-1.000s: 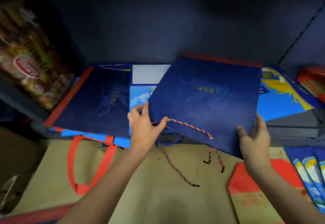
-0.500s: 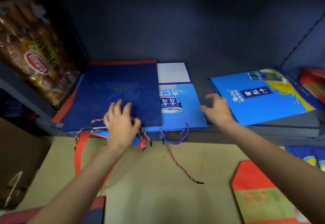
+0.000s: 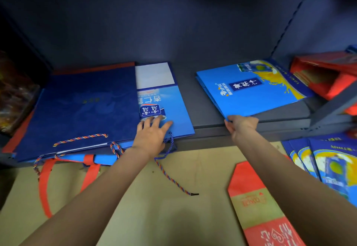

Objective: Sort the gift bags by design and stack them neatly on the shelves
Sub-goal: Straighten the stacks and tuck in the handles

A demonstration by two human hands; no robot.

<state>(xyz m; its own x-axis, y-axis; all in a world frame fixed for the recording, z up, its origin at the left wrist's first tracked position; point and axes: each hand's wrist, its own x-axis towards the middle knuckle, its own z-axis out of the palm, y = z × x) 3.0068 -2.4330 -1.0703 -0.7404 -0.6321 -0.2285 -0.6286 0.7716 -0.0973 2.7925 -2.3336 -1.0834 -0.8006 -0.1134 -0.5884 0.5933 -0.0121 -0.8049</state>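
dark blue shelf (image 3: 241,127): left hand (image 3: 152,135) lies flat, fingers spread, on the pale blue bag (image 3: 173,118) beside the navy bag (image 3: 81,108). right hand (image 3: 241,125) pinches the yellow-splash bag (image 3: 251,95) by its near corner; best to slide it flat and square its edges.

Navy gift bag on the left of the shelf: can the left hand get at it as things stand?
Probably yes. The left hand lies flat on the light blue bag right beside the navy gift bag, whose top is uncovered.
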